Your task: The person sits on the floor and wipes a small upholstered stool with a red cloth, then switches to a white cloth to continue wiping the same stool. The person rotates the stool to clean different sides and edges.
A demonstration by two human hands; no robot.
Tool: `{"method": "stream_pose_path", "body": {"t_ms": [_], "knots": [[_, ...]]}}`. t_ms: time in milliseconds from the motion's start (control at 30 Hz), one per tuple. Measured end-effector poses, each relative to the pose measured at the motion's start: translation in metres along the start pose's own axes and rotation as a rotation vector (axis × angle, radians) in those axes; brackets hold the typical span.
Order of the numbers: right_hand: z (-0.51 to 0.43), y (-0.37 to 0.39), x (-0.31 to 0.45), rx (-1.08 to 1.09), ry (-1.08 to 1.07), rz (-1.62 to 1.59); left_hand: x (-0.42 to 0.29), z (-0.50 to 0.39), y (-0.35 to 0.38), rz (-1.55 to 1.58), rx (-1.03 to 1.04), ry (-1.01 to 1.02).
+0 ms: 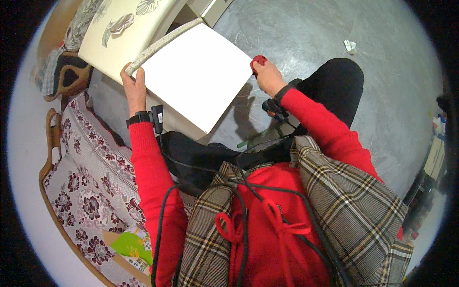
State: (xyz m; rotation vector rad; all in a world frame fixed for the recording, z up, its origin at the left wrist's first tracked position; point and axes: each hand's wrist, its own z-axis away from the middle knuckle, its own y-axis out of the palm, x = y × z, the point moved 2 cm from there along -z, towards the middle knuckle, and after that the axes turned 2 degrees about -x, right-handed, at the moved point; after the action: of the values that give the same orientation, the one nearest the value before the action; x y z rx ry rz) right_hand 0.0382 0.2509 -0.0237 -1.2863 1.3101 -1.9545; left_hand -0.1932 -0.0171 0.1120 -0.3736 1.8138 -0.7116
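Observation:
Before me is a bright white panel (pixel 197 77), tilted, with a speckled grey curved strip (pixel 165 43) along its far left edge. The glare hides any detail on its face, and I cannot tell whether it is a drawer or a loose board. At the near end of the strip, my left hand (pixel 135 86) grips it between thumb and fingers. My right hand (pixel 269 77) holds a bunched red cloth (pixel 259 61) against the panel's right corner.
A cream table (pixel 107 36) with a flower pattern bears a crumpled tissue (pixel 122 24). Left of me is a wooden-framed seat with a floral cover (pixel 89 204) and a green packet (pixel 132 244). Crumpled white paper (pixel 350 47) lies on the grey floor (pixel 391 93). Black cables (pixel 200 166) cross my lap.

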Motion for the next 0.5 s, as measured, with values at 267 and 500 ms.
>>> {"method": "stream_pose_path", "body": {"t_ms": [267,500], "knots": [[0.036,-0.008,0.032,0.023,-0.126,0.028,-0.001,0.002,-0.002,-0.002,-0.015,0.055],[-0.022,0.013,-0.018,0.027,0.044,0.011,-0.005,0.003,-0.003,0.01,0.016,0.031]]}}
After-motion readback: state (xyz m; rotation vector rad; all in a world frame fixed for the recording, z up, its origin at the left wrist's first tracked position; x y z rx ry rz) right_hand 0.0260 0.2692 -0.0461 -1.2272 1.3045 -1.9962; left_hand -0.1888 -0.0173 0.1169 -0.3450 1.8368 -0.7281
